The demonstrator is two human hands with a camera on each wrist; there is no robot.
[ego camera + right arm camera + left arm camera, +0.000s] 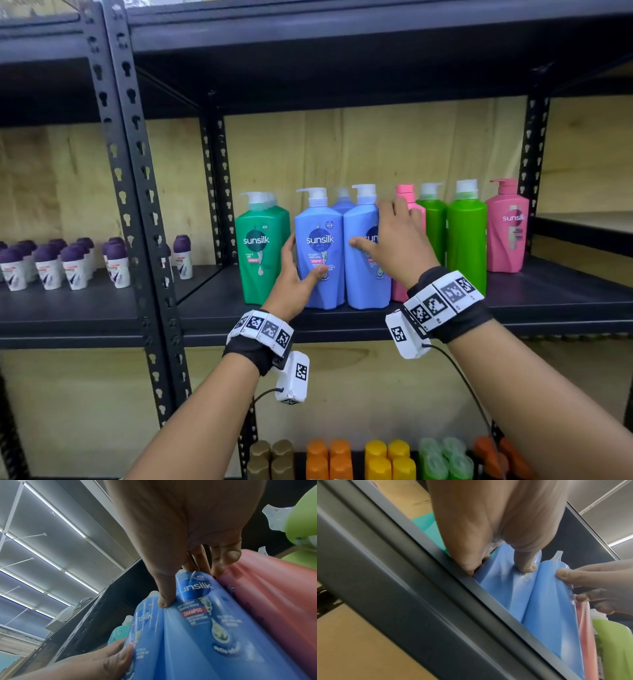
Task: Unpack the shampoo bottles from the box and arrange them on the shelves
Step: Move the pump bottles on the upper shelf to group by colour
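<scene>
Your left hand (297, 274) and right hand (394, 240) each clasp a blue Sunsilk shampoo bottle (320, 251) on the well-filled shelf (548, 301), the green ones at 3 o'clock; no box shows.

black metal shelving (130, 164) | plywood back wall (359, 147) | ceiling strip lights (56, 513)

- My left hand (294, 274): forearm raised, thumb across the left blue bottle (320, 250), fingers curled round its side.
- My right hand (394, 240): thumb on the right blue bottle (364, 260), fingers wrapped behind.
</scene>
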